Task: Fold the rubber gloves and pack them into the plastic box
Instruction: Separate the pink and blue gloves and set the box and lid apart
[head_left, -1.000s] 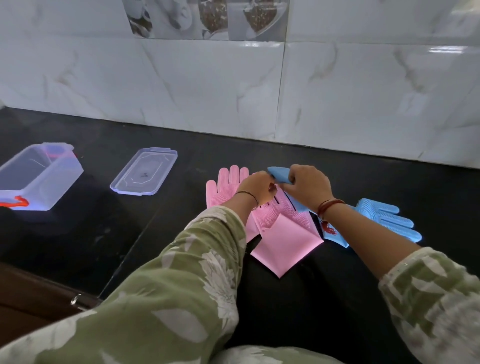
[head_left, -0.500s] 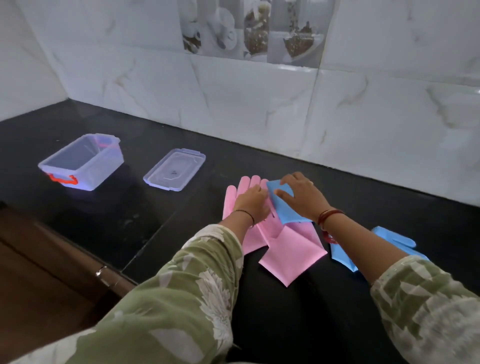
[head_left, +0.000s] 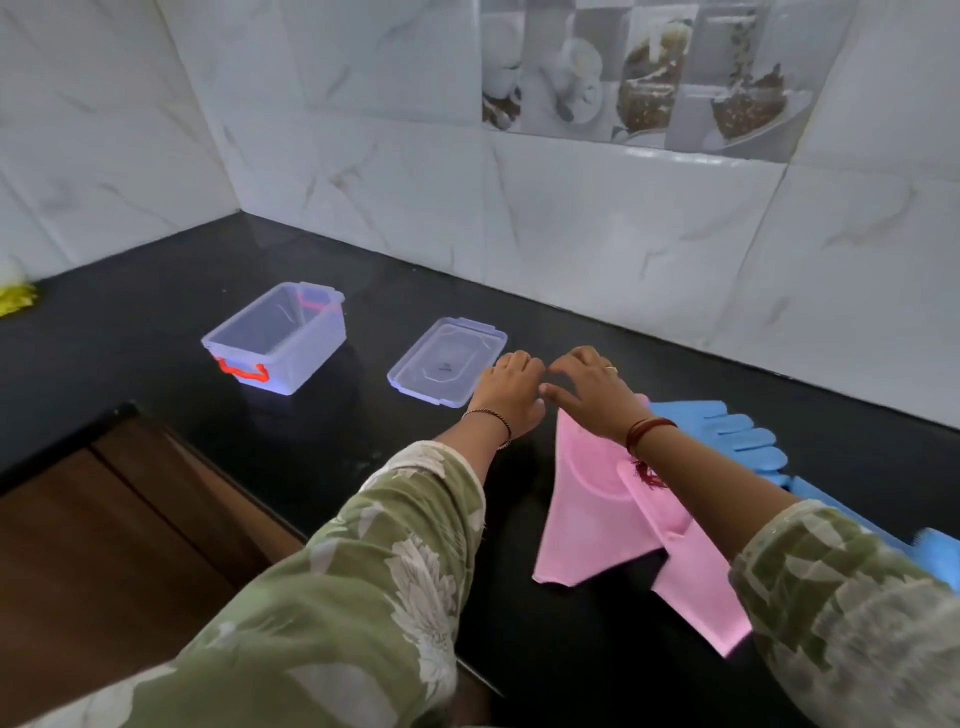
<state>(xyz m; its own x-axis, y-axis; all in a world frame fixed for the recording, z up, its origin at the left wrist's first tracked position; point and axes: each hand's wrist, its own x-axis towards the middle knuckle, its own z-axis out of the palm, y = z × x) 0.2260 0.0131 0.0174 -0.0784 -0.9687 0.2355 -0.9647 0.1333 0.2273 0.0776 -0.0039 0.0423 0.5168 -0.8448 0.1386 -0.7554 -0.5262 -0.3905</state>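
Note:
Two pink rubber gloves lie overlapped on the black counter, cuffs toward me. Their finger ends are hidden under my hands. My left hand is curled over the far left end of the pink gloves. My right hand rests beside it, with fingers bent and the thumb on the pink rubber. Blue rubber gloves lie to the right, partly behind my right arm. The clear plastic box with orange latches stands open and empty at the left. Its lid lies flat between the box and my hands.
A white marble-tiled wall runs behind the counter and turns a corner at the left. Something yellow sits at the far left edge. The counter's front edge drops to a brown wooden cabinet at lower left.
My right hand has let go of the blue glove cuff, which now lies off to the right. Both hands have moved to the pink gloves' finger end. My view has swung left.

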